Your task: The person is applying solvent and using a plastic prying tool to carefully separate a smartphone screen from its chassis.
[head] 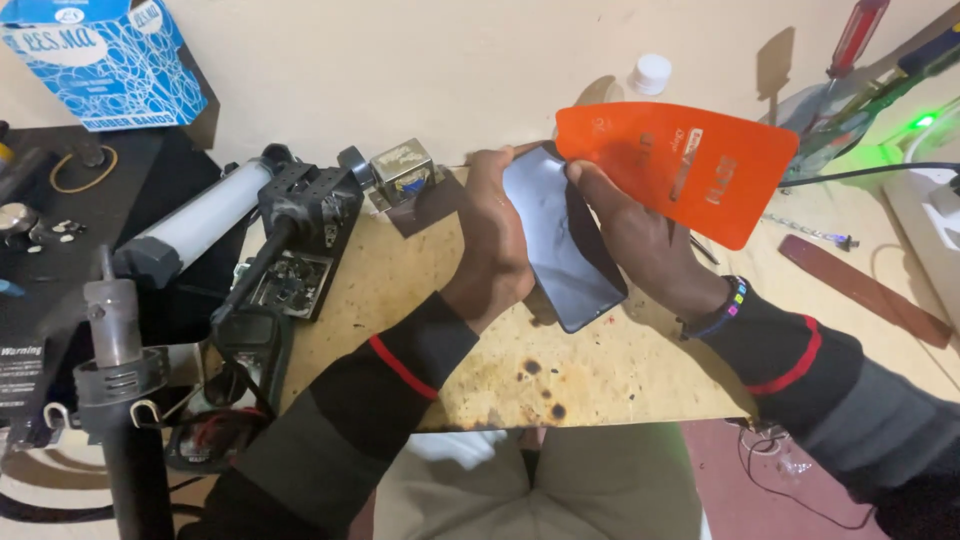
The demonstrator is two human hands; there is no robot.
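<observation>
A dark smartphone [565, 255] with a glossy screen is tilted above a scorched wooden board [520, 370]. My left hand [492, 235] grips the phone's left edge, fingers curled over its top corner. My right hand [635, 245] holds the phone's right side and pinches the near corner of an orange plastic sheet [685, 170], which sticks out up and to the right, lifted off the screen.
A hot-air tool [115, 340] stands at the left beside a white tube lamp [205, 215] and a black clamp fixture [305, 215]. A blue box [100, 60] sits at top left. Screwdrivers [860, 40], a white cap [651, 73] and a brown strip [865, 290] lie on the right.
</observation>
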